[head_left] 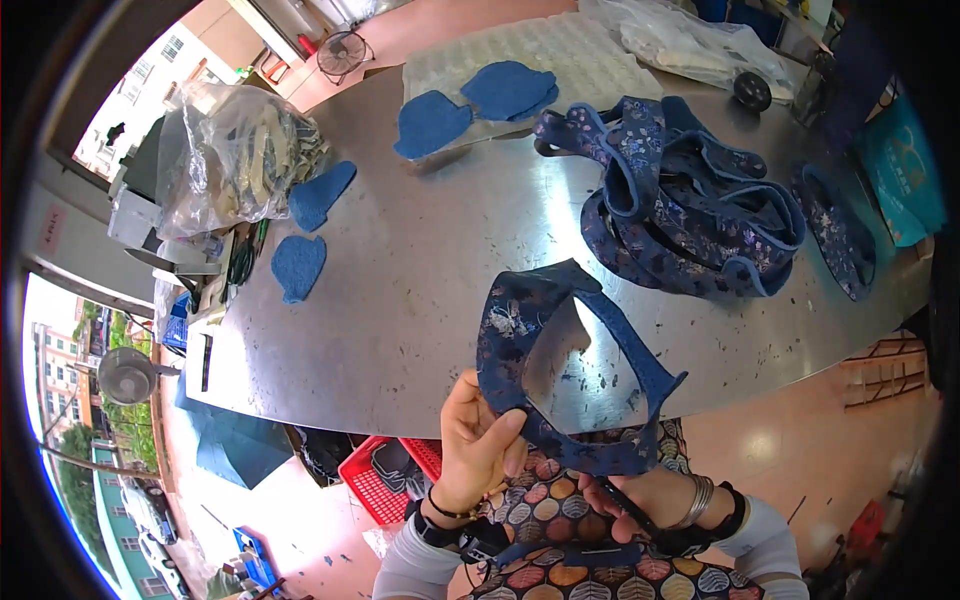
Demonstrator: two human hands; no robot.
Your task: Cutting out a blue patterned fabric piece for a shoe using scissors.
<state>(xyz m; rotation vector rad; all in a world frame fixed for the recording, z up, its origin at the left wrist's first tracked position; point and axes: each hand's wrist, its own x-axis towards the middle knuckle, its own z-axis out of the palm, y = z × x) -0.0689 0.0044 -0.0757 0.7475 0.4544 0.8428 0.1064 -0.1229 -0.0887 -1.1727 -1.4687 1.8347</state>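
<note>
My left hand (477, 440) pinches the near-left edge of a dark blue floral fabric piece (510, 335) between thumb and fingers. The piece looks like a shoe upper, bent into an open loop with blue-trimmed edges, and is held up just off the table's near edge. Below its lower right side is my right hand (640, 497), its fingers curled around a slim dark tool (628, 503) whose kind I cannot make out. Part of that hand is hidden by the fabric. Beyond the loop lies a heap of similar floral pieces (690, 215).
Plain blue cut-outs (323, 195) lie on the metal table (430, 260), some on a pale sheet (540, 50) at the back. A plastic bag (240, 150) stands at left. One floral piece (838, 230) and a teal bag (905, 175) are at right; a red basket (375, 485) sits below.
</note>
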